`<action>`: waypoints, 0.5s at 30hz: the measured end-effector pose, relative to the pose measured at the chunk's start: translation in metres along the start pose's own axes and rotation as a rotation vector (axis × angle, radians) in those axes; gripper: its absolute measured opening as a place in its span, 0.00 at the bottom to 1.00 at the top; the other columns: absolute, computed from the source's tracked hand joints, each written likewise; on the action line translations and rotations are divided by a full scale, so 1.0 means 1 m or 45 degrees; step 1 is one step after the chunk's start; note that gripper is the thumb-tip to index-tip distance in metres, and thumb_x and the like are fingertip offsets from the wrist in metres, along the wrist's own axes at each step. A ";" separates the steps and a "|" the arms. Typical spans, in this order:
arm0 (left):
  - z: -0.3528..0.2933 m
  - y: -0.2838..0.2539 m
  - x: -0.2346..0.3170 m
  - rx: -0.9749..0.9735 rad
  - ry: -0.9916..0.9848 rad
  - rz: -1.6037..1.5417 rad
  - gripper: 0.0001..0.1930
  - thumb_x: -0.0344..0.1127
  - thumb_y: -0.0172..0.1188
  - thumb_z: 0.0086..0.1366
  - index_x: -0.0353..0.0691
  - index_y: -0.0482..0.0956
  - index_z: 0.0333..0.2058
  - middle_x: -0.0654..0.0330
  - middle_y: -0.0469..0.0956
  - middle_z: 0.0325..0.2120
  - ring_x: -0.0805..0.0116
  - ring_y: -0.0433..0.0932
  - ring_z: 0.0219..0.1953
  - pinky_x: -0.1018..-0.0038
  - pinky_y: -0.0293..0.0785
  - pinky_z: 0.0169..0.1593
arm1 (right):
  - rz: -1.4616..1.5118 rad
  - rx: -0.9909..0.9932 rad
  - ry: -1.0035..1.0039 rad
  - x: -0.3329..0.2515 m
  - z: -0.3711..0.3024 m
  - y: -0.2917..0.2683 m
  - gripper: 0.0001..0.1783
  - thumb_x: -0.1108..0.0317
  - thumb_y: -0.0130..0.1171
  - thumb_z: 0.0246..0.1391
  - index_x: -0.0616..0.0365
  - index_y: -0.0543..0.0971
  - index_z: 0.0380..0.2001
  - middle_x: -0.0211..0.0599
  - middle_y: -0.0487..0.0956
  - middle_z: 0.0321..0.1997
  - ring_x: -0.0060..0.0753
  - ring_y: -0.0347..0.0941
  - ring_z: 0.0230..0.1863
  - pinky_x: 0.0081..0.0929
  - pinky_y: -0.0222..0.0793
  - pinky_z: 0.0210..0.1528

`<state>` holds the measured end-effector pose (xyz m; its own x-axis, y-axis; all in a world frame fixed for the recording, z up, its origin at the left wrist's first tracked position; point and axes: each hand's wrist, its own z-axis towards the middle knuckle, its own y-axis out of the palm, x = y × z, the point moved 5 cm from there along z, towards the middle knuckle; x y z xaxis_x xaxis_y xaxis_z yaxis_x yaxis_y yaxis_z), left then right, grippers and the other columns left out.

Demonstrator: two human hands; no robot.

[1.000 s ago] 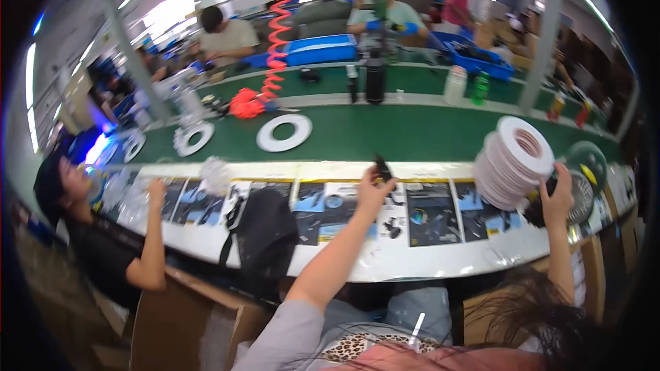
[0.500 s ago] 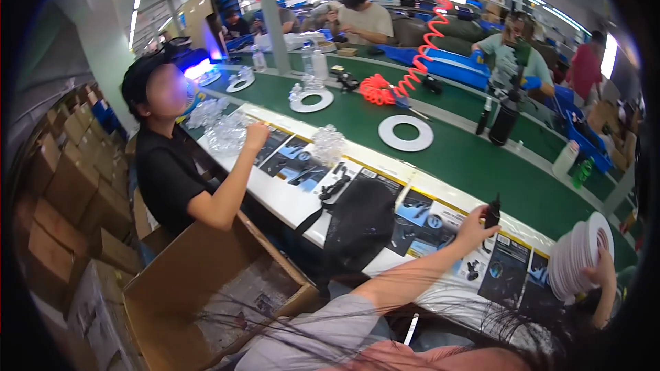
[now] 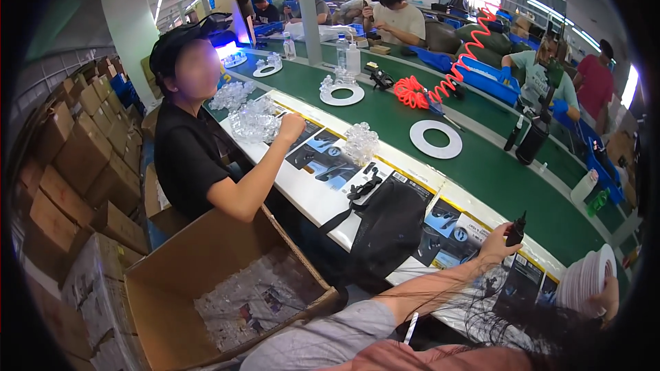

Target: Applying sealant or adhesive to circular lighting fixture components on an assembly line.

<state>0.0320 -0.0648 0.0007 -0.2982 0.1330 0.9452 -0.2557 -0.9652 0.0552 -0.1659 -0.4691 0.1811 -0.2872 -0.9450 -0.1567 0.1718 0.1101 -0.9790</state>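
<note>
My left hand [image 3: 496, 244] is closed around a small black bottle with a pointed nozzle [image 3: 515, 229], held upright over the white bench edge. At the far right, my right hand [image 3: 608, 297] grips a tilted stack of white flat rings [image 3: 581, 282] by its side; some fingers are hidden. Beneath the left hand lie printed dark and blue sheets [image 3: 450, 227] along the bench. To the left of them is a black cloth bag or apron [image 3: 390, 223] with a strap. A single white ring [image 3: 436, 139] lies on the green belt beyond.
An open cardboard box [image 3: 206, 261] stands at lower left, beside a co-worker in black [image 3: 199, 144] handling clear plastic pieces [image 3: 254, 121]. A red coiled air hose [image 3: 412, 93] hangs over the green belt [image 3: 385, 115]. Black bottles [image 3: 533, 139] stand farther right.
The view has swung, so the scene sits farther right and lower in the picture. Both hands keep hold of the bottle and the ring stack.
</note>
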 end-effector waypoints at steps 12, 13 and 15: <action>0.018 -0.008 -0.033 0.069 -0.050 -0.093 0.25 0.35 0.71 0.50 0.33 0.72 0.45 0.58 0.76 0.35 0.71 0.75 0.32 0.75 0.73 0.35 | -0.366 0.297 -0.074 -0.145 -0.025 -0.045 0.25 0.59 0.74 0.23 0.57 0.76 0.28 0.46 0.77 0.31 0.53 0.73 0.37 0.42 0.68 0.39; 0.021 0.000 -0.022 -0.018 -0.136 -0.010 0.30 0.39 0.71 0.49 0.29 0.71 0.48 0.50 0.76 0.43 0.60 0.74 0.46 0.69 0.69 0.52 | -0.435 0.273 -0.041 -0.155 -0.032 -0.051 0.25 0.59 0.74 0.24 0.57 0.76 0.28 0.46 0.77 0.30 0.52 0.73 0.37 0.41 0.69 0.40; 0.023 -0.003 -0.013 0.083 -0.096 -0.074 0.32 0.41 0.71 0.51 0.29 0.69 0.50 0.52 0.74 0.43 0.60 0.73 0.45 0.69 0.67 0.51 | -0.441 0.168 -0.095 -0.184 -0.039 -0.052 0.25 0.57 0.73 0.26 0.57 0.75 0.29 0.46 0.77 0.31 0.52 0.72 0.37 0.41 0.68 0.43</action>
<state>0.0574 -0.0683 -0.0040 -0.2141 0.1744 0.9611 -0.2092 -0.9693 0.1293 -0.1584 -0.2887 0.2557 -0.2809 -0.9397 0.1951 0.1979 -0.2557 -0.9463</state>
